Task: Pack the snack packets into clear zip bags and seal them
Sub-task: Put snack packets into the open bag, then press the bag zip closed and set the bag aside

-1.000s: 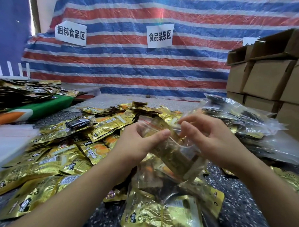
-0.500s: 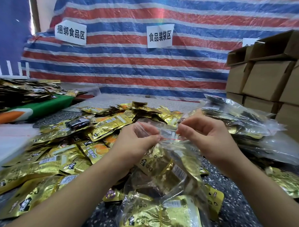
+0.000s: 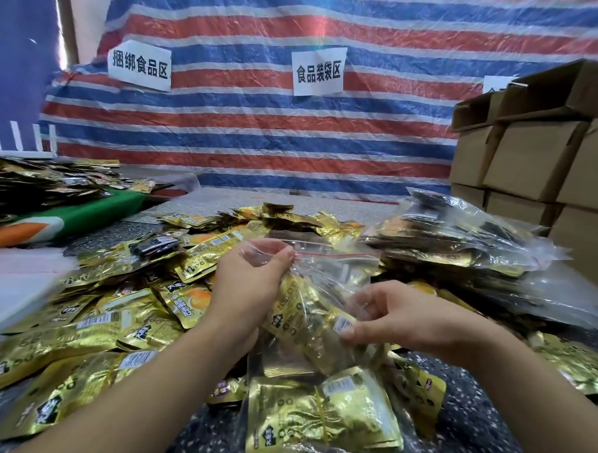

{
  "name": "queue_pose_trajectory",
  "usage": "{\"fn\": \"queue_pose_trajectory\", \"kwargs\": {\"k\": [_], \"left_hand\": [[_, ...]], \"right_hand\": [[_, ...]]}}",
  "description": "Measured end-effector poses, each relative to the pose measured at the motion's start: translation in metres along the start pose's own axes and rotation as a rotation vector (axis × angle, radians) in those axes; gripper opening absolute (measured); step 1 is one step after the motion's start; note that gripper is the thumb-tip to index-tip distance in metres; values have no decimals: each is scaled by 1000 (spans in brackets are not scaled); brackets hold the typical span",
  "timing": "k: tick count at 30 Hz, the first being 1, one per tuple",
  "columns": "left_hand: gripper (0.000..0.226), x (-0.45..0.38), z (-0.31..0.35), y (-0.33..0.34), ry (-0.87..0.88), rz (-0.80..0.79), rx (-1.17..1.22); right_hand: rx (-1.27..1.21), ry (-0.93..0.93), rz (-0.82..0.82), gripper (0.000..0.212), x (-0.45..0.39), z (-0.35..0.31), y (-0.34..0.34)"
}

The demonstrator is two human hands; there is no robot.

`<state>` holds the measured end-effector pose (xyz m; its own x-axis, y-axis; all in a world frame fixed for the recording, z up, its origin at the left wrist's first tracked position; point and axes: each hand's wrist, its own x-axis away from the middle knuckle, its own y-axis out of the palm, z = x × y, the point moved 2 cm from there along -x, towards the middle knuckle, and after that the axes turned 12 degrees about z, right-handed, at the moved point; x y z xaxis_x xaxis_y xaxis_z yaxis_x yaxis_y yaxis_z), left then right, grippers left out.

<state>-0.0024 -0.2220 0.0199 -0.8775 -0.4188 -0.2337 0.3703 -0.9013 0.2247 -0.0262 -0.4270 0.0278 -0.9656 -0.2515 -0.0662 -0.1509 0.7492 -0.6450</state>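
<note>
**A:** Under your wrists, what's that?

**B:** A bag [image 3: 319, 417] already stuffed with gold packets, lying on the speckled table [image 3: 470, 417] nearest me. Whether its strip is closed I cannot tell.

**A:** And between your fingers?

**B:** The zip bag [image 3: 331, 293] I'm working on. My left hand [image 3: 249, 286] pinches its top left corner, right at the end of the red zip strip [image 3: 329, 255]. My right hand [image 3: 401, 317] sits lower, thumb and fingers curled on the bag's body, gripping through the plastic where the packets sit.

**A:** Sealed yet?

**B:** I'd judge it filled, and the strip looks straight and flat, but I can't be sure it is pressed shut along its whole run.

**A:** What lies left of your left hand?

**B:** Loose packets [image 3: 123, 312], a broad heap, none bagged. That's the work left, and there's plenty.

**A:** Beyond your right fingers?

**B:** A pile of filled bags [image 3: 463, 246], stacked near the cartons [image 3: 534, 161]. That's the done part.

**A:** Farthest off?

**B:** A striped tarp [image 3: 252, 136] with paper signs [image 3: 318, 71].
</note>
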Motion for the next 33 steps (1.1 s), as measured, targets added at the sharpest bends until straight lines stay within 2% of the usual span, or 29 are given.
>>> {"fn": "queue_pose_trajectory", "kwargs": {"k": [2,3,5,9,11,14,16,19,22,24,26,28,33], "left_hand": [[5,-1,3,-1,7,-92,-80],[6,-1,5,-1,-10,-151,-98],[9,-1,5,0,-31,-221,-128],[4,-1,4,0,6,-192,-141],[4,-2,4,0,16,-182,-134],[12,-2,3,0,-111,-218,-10],[19,-2,4,0,-192,-231,47],[40,-3,4,0,-232,-275,89],[54,-2,4,0,-246,-354,32],[47,-1,1,-1,-266,-405,-83],[26,0,0,-3,-252,-432,-167],[18,0,1,-3,-251,-404,-102],[23,1,13,2,-224,-411,232]], "right_hand": [[-64,-15,18,13,1,-1,-1],[-123,-18,38,11,1,-2,-2],[-254,-16,83,14,0,-1,-3],[-380,9,185,18,-4,-2,0],[-478,58,175,20,-6,-3,2],[-523,124,75,29,-5,-2,4],[-563,99,53,32,-5,0,2],[-654,56,104,24,-6,-3,-1],[-748,103,235,9,-9,0,-6],[-799,171,298,8,-12,5,-8],[-869,250,341,11,-15,8,-9],[-947,266,363,18,-14,8,-13],[-1274,-26,144,21,-3,-6,-21]]}}
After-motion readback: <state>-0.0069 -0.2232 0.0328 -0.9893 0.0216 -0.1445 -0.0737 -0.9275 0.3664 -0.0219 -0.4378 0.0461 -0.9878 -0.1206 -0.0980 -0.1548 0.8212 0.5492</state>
